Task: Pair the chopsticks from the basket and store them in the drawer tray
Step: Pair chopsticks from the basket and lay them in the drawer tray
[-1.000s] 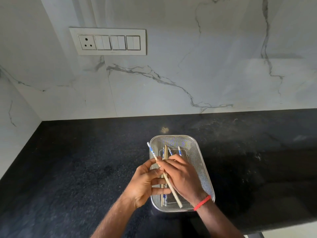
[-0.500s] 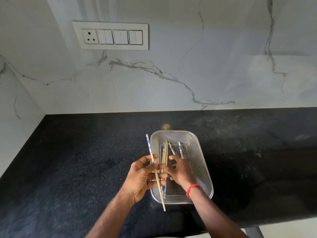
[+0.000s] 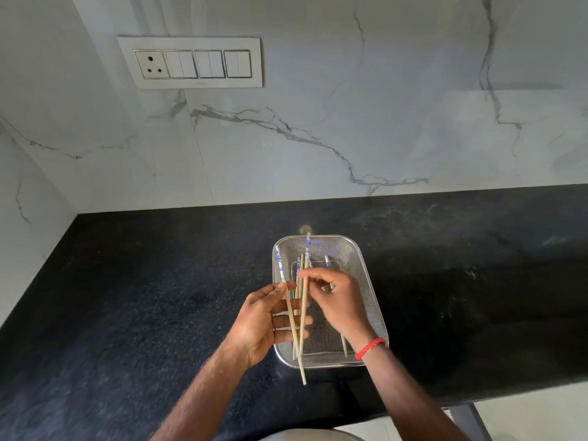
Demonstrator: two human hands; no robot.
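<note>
A metal mesh basket [image 3: 366,275] sits on the black counter and holds several chopsticks [image 3: 298,281] with blue-patterned tops. My left hand [image 3: 261,323] is over the basket's left edge, gripping one blue-topped chopstick [image 3: 281,268] that slants from upper left down past the basket's near rim. My right hand [image 3: 337,300] is above the basket's middle and pinches a second blue-topped chopstick [image 3: 306,275], held nearly upright and blurred at its top. The two held sticks cross near my left palm. No drawer or tray is in view.
The black stone counter [image 3: 143,297] runs left and right of the basket, ending at a marble wall behind. A switch panel with a socket [image 3: 191,62] is on that wall. A side wall closes the left corner. The counter's front edge shows at lower right.
My right hand has lifted a second chopstick out of the basket and brought it beside the one in my left hand. The left hand kept its grip and shifted slightly.
</note>
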